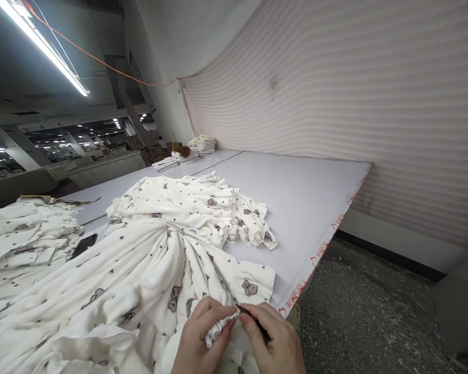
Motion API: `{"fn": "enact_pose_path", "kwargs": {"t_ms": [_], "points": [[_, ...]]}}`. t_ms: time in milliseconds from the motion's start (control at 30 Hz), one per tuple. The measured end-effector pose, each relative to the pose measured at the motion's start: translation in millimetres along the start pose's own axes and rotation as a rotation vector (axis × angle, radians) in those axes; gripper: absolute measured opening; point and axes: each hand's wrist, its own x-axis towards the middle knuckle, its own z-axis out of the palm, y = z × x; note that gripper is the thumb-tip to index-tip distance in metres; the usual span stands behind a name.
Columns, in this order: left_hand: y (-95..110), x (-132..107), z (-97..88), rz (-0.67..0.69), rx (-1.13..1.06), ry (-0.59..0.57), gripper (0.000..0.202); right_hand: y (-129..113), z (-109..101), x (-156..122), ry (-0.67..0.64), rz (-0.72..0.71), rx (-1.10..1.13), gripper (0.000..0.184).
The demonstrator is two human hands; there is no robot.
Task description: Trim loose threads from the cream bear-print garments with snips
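Note:
My left hand (200, 340) pinches a ruffled edge of the white printed fabric (140, 280) at the bottom of the view, fingers closed round the frill. My right hand (275, 340) sits right beside it, closed on a thin dark tool (253, 318) whose tip meets the pinched frill. The fabric carries small grey bear and heart prints and is gathered in long folds that run away from my hands across the white table (296, 197).
A second heap of the same fabric (23, 234) lies at the left, with a dark phone (84, 244) beside it. Stacked cloth (203, 145) stands at the table's far end. The table edge (327, 244) drops to a speckled floor (366, 306) on the right. A striped sheet covers the wall.

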Motion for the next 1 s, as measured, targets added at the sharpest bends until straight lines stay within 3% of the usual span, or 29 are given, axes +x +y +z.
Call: {"fn": "enact_pose_path", "kwargs": {"t_ms": [100,233,300,367,433,467,567,633,733,867,933,1000], "points": [[-5.3,-4.6,-6.1,0.198,0.163,0.001,0.018,7.5,1.9,-1.3,0.014,0.162,0.199,0.029],[-16.5,-11.3,-11.0,0.425,0.356,0.005,0.022,10.5,7.7,-0.1,-0.137,0.252,0.453,0.022],[-20.9,-13.4,-9.6,0.469,0.38,0.037,0.022,13.1,5.7,3.6,-0.138,0.261,0.461,0.026],[-21.8,-12.2,-9.1,0.463,0.34,0.054,0.021,22.1,-0.4,9.5,-0.022,0.284,0.321,0.029],[-18.9,-4.5,-14.1,0.363,0.223,0.072,0.019,38.3,-8.2,17.6,0.139,0.304,0.095,0.03],[-16.5,2.4,-19.5,0.246,0.131,0.109,0.018,47.9,-11.9,22.2,0.206,0.316,-0.003,0.031],[-9.8,33.7,-43.4,-0.302,-0.272,0.31,0.017,73.4,-19.2,36.1,0.275,0.347,-0.121,0.027],[-8.4,57.8,-55.9,-0.55,-0.525,0.358,0.02,81.5,-19.9,43.3,0.276,0.329,-0.13,0.014],[-8.3,84.9,-50.3,-0.607,-0.512,0.185,0.028,77.6,-14.7,48.4,0.277,0.265,-0.075,0.015],[-5.2,95.5,-5.6,-0.505,-0.222,-0.302,0.026,57.9,-3.5,43.5,0.208,0.18,0.08,0.021],[-5.1,94.4,13.2,-0.471,-0.182,-0.378,0.019,51.0,-0.8,38.4,0.138,0.15,0.161,0.021],[-7.4,91.2,21.2,-0.471,-0.155,-0.339,0.01,49.1,-0.7,34.1,0.108,0.147,0.222,0.021]]}}
